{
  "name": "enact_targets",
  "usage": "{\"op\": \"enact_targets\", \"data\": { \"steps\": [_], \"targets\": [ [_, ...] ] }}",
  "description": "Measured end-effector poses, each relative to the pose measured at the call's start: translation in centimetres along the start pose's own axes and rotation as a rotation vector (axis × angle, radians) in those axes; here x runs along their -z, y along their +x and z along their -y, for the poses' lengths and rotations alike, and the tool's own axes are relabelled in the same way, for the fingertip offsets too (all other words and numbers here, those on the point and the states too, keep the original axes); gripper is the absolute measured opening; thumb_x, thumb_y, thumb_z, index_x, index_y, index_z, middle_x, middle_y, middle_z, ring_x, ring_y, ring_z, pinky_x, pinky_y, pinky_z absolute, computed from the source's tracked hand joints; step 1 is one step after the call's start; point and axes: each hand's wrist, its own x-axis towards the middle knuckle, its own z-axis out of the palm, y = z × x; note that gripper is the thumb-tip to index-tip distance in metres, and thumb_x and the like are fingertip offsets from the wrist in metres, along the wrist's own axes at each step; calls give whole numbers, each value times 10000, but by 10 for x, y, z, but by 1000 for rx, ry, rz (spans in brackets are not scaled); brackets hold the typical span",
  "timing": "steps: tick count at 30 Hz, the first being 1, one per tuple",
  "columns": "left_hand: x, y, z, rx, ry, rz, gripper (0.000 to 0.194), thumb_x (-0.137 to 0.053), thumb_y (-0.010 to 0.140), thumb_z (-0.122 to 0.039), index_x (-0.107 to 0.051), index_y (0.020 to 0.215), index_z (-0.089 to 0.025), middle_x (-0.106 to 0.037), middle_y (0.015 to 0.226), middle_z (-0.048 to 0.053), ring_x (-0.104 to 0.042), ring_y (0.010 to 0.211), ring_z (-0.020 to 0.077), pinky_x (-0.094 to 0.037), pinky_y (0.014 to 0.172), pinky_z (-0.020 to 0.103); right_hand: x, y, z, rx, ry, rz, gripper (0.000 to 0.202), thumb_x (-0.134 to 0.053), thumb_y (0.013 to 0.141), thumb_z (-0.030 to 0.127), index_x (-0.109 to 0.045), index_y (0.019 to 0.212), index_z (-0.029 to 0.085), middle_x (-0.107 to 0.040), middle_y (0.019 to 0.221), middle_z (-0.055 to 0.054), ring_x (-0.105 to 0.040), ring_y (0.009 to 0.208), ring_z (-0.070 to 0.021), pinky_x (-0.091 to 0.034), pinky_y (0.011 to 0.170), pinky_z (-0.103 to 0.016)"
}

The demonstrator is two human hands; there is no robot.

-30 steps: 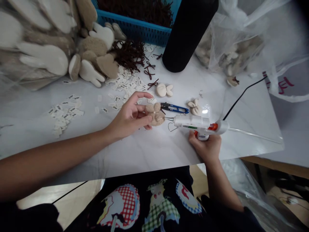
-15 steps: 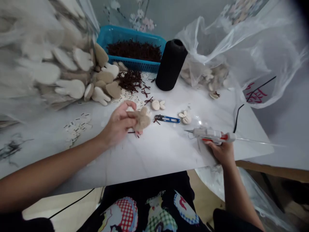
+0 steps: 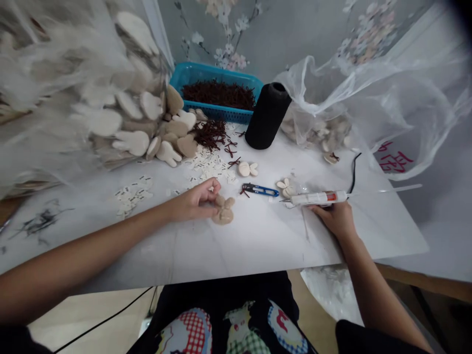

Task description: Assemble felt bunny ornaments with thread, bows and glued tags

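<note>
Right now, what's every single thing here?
Tan bunny: 1, tan, in left hand
Glue gun: 1, white, in right hand
Snips: 1, blue-black, on table
Cream bunnies: 2, cream, near snips
Basket: 1, blue, back
Bows: many, brown, in and near basket
Cylinder: 1, black, by basket
Labels: many, white, on table
Bunny pieces: many, cream and tan, left
Plastic bags: several, clear, both sides
Thread tangle: 1, dark, left
Table: 1, white, below
Left hand: 1, bare, centre
Right hand: 1, bare, right

Hands [image 3: 197,201] hold a tan bunny [image 3: 224,215] and a glue gun [image 3: 319,197].
</note>
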Motion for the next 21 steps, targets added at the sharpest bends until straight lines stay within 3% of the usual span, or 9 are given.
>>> {"op": "enact_targets", "data": {
  "steps": [3,6,8,9,11,13,14,17,21],
  "targets": [
    [15,0,-3,-14,-54,-70,473,-765,690,-239,-329,873,-222,-662,766,-16,-588,662,128,-411,625,226,6,-25,-2,-44,-180,-130,491,-724,754,571,-645,1037,178,-676,924,-239,-630,930,-372,-488,737,-508],
    [33,-12,-7,-37,-153,-178,467,-788,664,-225,-374,880,-216,-703,778,19,-631,639,153,-434,583,231,10,-58,13,-168,-220,-399,789,-804,647,587,-549,1272,178,-605,1132,-306,-566,1088,-435,-490,740,-552],
    [44,-19,-10,-92,-240,-270,433,-787,653,-204,-418,880,-209,-703,732,7,-634,602,151,-441,548,223,10,-72,42,-269,-150,-521,683,-798,708,489,-532,1286,239,-605,1117,-259,-614,988,-380,-503,662,-500],
    [47,-21,-12,-132,-291,-324,412,-783,640,-186,-442,871,-203,-695,706,-7,-629,589,143,-453,545,223,8,-73,63,-289,-98,-515,606,-775,748,446,-528,1272,267,-622,1048,-206,-636,850,-325,-500,610,-467],
    [50,-22,-15,-210,-388,-441,359,-763,607,-149,-492,840,-185,-677,685,-27,-620,587,131,-492,563,240,1,-64,111,-193,40,-253,399,-676,855,355,-535,1223,294,-624,847,-79,-607,654,-229,-517,555,-392],
    [48,-21,-17,-260,-460,-532,300,-732,585,-135,-533,808,-170,-672,706,-22,-622,614,138,-527,587,272,-11,-40,159,32,122,98,306,-570,931,305,-530,1230,248,-635,948,-91,-633,755,-209,-569,640,-354],
    [45,-20,-16,-267,-481,-561,275,-718,586,-133,-549,802,-166,-673,721,-15,-626,630,147,-537,591,287,-18,-25,180,123,73,203,324,-526,955,292,-515,1267,205,-629,1046,-124,-642,842,-217,-581,691,-349],
    [33,-25,-11,-241,-522,-592,246,-693,588,-121,-562,791,-167,-675,728,-3,-626,628,159,-542,576,305,-38,22,218,261,-174,352,335,-403,987,194,-513,1295,126,-605,1130,-156,-632,911,-241,-573,693,-352],
    [27,-35,-3,-188,-567,-615,267,-683,582,-115,-540,801,-169,-653,694,5,-611,605,151,-523,558,289,-54,57,228,193,-362,493,247,-419,959,122,-616,1107,125,-606,1096,-149,-614,919,-248,-522,646,-322]
  ]
}}
